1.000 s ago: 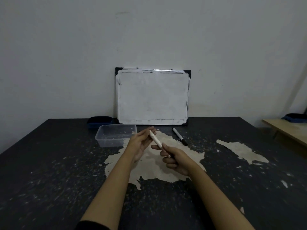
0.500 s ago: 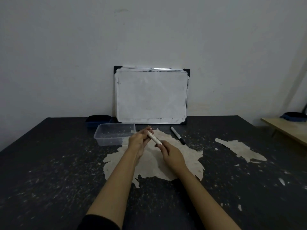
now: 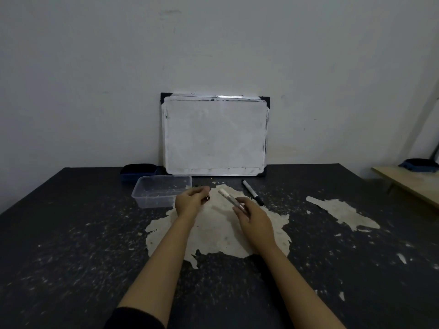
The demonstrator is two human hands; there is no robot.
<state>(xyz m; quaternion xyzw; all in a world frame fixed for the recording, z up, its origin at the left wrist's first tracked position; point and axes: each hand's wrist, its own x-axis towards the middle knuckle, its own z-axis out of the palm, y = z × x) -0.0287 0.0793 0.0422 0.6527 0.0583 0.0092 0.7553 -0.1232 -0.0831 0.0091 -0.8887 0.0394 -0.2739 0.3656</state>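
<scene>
My right hand (image 3: 254, 218) grips the lower end of a white marker (image 3: 229, 198), which points up and to the left over the worn pale patch of the table. My left hand (image 3: 191, 201) is a short way to the left of the marker's tip, apart from it. Its fingers are curled round a small dark piece (image 3: 208, 198) that looks like a cap, mostly hidden in the fingers. A blank whiteboard (image 3: 215, 136) leans upright against the wall behind both hands.
A second marker with a black cap (image 3: 253, 193) lies right of my hands. A clear plastic container (image 3: 161, 193) stands to the left, with a dark blue box (image 3: 137, 170) behind it. The black table (image 3: 71, 233) is scuffed. A wooden side table (image 3: 413, 184) stands at the far right.
My hands, which were together on the white marker, have come apart. The left hand has drawn away to the left with a small dark piece, and the right keeps the marker.
</scene>
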